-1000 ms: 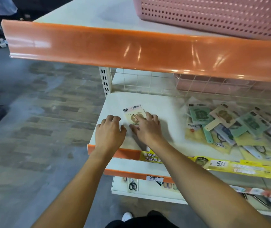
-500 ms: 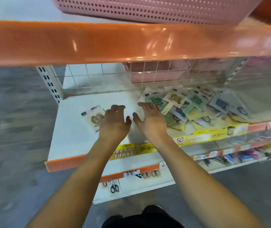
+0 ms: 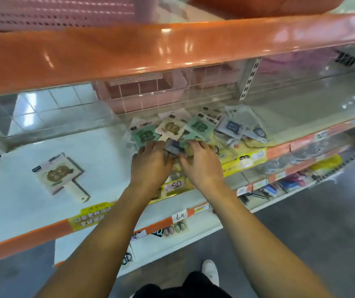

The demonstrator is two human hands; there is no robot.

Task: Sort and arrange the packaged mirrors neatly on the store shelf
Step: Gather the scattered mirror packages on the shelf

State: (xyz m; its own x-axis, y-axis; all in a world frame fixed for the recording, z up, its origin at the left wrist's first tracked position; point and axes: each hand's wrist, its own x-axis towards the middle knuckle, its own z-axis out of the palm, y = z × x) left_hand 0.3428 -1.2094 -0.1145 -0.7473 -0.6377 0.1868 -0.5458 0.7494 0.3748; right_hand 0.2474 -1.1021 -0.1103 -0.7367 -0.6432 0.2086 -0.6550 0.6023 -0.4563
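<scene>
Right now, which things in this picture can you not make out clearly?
- What the left hand and right hand grip: head view, motion blur, and the fingers cover it.
- How many packs are in the pile of mirrors: they overlap.
- Small print on the yellow shelf label: blurred.
- Pink basket at the back: partly hidden by the orange shelf edge above.

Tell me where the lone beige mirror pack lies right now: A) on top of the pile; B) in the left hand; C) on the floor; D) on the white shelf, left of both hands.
D: the beige pack lies flat on the white shelf, apart from the pile where the left hand and right hand are working.
</scene>
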